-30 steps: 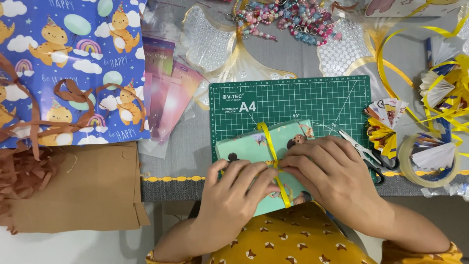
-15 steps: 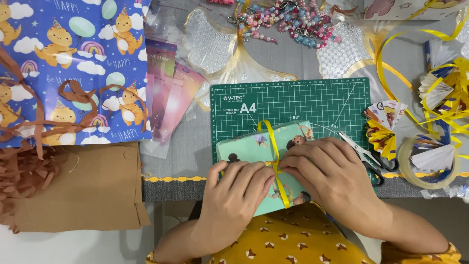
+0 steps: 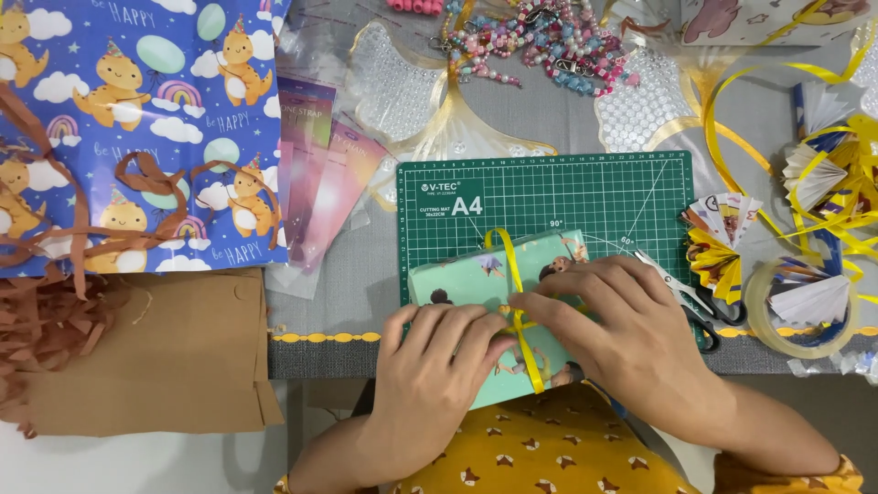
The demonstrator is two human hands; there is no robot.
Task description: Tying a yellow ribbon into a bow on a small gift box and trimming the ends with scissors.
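From the head camera we see a mint-green wrapped gift box [image 3: 466,274] at the lower centre of the frame, lying on a green cutting mat [image 3: 585,197] and overhanging the table edge. Our left hand [image 3: 439,366] and right hand [image 3: 622,329] press on it, fingertips pinching the yellow ribbon [image 3: 514,274] where it crosses. Scissors [image 3: 690,302] lie just right of the right hand; blue cartoon wrapping paper [image 3: 137,128] fills the upper left.

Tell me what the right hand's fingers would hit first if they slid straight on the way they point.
The right hand points leftward across the wrapped gift. Its fingertips already touch the yellow ribbon; just past it, they would likely meet the left hand fingertips.
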